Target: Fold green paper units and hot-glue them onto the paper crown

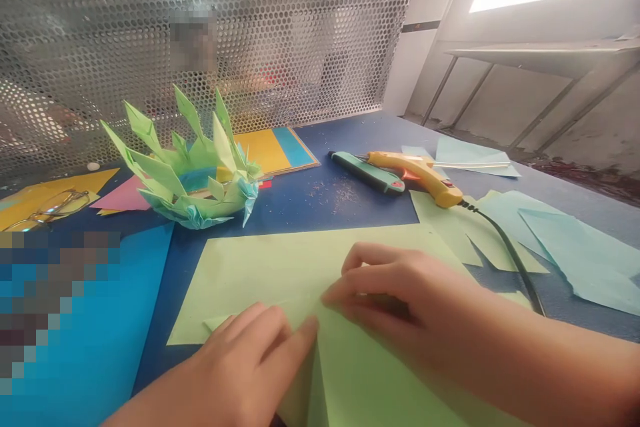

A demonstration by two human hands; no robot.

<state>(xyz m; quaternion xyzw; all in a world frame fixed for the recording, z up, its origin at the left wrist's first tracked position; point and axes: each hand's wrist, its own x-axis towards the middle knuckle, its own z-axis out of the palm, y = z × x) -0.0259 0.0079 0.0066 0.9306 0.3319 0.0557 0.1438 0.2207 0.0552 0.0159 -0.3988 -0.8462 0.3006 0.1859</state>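
Observation:
A large light green paper sheet (260, 267) lies on the blue table (310, 203) in front of me, partly folded near its lower middle. My left hand (245, 367) rests on the paper with its fingers curled and a fingertip pressing the fold. My right hand (400, 293) lies over the fold just to the right, fingers bent and pressing the paper down. The two hands nearly meet at the crease.
A green and teal folded paper crown shape (195, 173) stands at the back left. A yellow glue gun (420, 173) with a black cord (510, 253) and a teal cutter (370, 172) lie behind the sheet. Coloured sheets, eyeglasses (53, 207) and a perforated metal screen (250, 27) surround them.

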